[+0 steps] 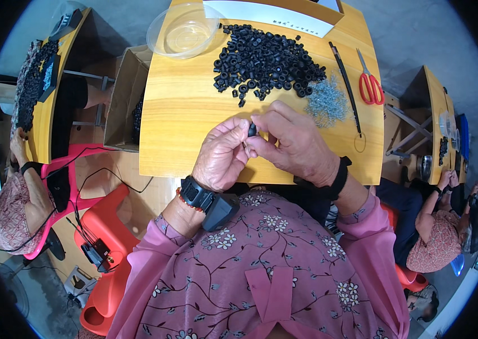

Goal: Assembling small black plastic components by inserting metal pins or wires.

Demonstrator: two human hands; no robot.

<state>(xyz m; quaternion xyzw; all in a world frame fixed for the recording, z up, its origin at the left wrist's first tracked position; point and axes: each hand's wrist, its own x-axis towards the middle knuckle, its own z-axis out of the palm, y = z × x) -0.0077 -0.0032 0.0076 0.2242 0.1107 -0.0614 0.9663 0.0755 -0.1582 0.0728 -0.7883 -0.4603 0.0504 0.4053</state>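
My left hand (220, 156) and my right hand (295, 141) meet above the near edge of the wooden table (177, 118). Both are closed in a pinch on one small black plastic part (252, 130), held between their fingertips. Just beyond them spreads a heap of similar black ring-like and cap-like parts (267, 59). To its right, a loose pile of tiny pale, shiny pieces (328, 104) lies beside my right hand. What the fingers cover of the held part is hidden.
A clear round tub (181, 55) stands at the far left, a white box (275, 18) at the far edge. A thin black rod (345, 82) and red-handled scissors (369, 85) lie right. A cardboard box (119, 101) and red stool (109, 231) stand left. Other people sit at side tables.
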